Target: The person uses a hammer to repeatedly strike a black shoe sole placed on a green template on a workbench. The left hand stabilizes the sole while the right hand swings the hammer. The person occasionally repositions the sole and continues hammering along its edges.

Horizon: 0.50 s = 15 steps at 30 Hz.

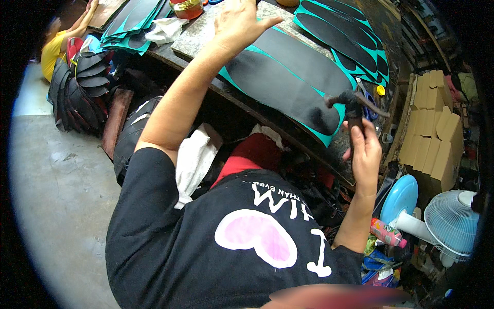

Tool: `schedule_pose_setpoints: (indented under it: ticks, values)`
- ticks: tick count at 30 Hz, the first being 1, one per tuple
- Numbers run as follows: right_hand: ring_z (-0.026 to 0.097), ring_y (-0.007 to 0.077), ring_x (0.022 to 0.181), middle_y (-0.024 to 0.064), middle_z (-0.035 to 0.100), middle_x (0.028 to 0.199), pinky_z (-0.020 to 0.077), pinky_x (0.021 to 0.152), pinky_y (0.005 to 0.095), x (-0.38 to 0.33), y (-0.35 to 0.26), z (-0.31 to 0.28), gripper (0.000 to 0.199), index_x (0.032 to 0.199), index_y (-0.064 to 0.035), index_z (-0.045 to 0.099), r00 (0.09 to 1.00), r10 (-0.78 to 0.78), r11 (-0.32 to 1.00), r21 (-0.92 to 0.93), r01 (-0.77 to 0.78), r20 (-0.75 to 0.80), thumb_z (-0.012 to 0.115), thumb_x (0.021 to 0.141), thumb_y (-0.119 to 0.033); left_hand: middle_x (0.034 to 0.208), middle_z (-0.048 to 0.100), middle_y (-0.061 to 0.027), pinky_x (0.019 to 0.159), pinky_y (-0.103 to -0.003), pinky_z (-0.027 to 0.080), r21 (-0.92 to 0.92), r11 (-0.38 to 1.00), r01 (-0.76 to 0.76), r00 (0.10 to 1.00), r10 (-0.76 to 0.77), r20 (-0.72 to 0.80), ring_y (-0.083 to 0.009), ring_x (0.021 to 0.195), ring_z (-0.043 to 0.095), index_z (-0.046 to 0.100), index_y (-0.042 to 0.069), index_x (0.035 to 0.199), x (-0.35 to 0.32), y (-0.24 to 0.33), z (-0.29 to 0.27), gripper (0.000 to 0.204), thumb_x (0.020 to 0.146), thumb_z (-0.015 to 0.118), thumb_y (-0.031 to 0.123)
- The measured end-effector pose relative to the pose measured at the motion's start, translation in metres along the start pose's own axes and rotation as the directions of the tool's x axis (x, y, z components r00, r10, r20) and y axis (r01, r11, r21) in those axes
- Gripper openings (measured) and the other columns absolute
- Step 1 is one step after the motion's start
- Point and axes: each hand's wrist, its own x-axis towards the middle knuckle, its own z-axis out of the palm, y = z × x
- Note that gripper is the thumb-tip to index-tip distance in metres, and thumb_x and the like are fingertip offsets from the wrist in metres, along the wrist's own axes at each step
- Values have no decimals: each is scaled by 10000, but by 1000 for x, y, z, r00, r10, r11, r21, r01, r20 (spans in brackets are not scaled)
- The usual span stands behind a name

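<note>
Seen from above, at a cluttered stone-topped bench (206,31), with every place below reckoned from the big black-and-teal sole sheet (288,85) lying slantwise across it

Left hand (239,23) spread flat and open at the sheet's upper end, palm down, thumb splayed toward the right; pressing there, seemingly, to pin the sheet so it cannot slide. Nothing gripped in it

Right hand (366,149) just past the sheet's lower right corner, fingers curled shut around the handle of a dark hammer (354,105); head raised just above that corner, handle upright, probably kept poised over the edge for tapping

Beyond the sheet's far side, up and to the right, a fanned stack of like black-and-teal soles (342,31), overlapped so that each edge shows. Up and to the left of the sheet, a second stack (131,18), a crumpled white rag (164,31) and a round tin (188,7). Further left, down at floor level, a bundle of black curved pieces (77,92) and a person in a yellow shirt (51,49)

Right of the sheet, past the hammer, folded cardboard boxes (432,123); below these a white fan (453,221) and a blue disc (401,198). Under the sheet's near side, a white cloth (193,159) hanging by the knee
</note>
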Motion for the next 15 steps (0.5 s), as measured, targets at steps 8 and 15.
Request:
schedule_pose_setpoints:
  ticks: [8, 15]
  values:
    - [471, 47, 509, -2, 538, 738, 377, 460, 195, 80, -19, 14, 392, 1276, 5, 541, 973, -227, 970, 98, 221, 50, 583, 978, -248, 840, 669, -107, 630, -286, 555, -822, 418, 387, 921, -213, 325, -158, 704, 667, 621, -21, 997, -4, 29, 61, 217, 878, 665, 155]
    - [643, 180, 779, 109, 667, 934, 490, 679, 288, 117, -39, 35, 457, 1311, -50, 565, 942, -331, 907, -294, 302, -56, 631, 939, -307, 748, 708, -74, 634, -289, 551, -816, 448, 366, 919, -314, 240, -133, 644, 683, 680, 24, 916, -17, 26, 82, 167, 839, 709, 169]
